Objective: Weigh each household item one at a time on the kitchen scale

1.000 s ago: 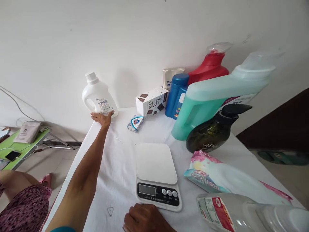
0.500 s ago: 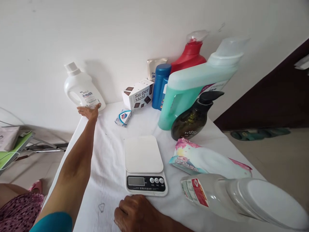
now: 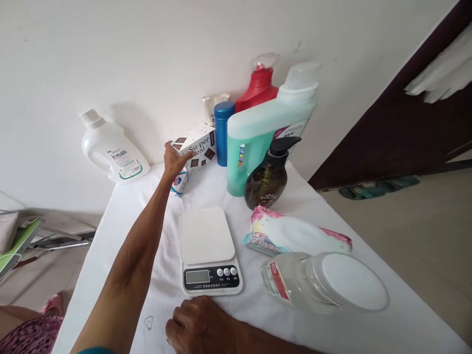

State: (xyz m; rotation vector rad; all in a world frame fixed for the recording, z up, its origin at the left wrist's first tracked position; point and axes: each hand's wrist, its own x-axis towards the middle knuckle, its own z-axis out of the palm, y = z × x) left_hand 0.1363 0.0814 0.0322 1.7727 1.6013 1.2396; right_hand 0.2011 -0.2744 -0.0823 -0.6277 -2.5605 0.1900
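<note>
Right hand (image 3: 201, 327) cut by bottom edge; soap packet (image 3: 179, 183) half hidden behind left hand (image 3: 175, 160); scale display (image 3: 195, 277) unreadable.
</note>
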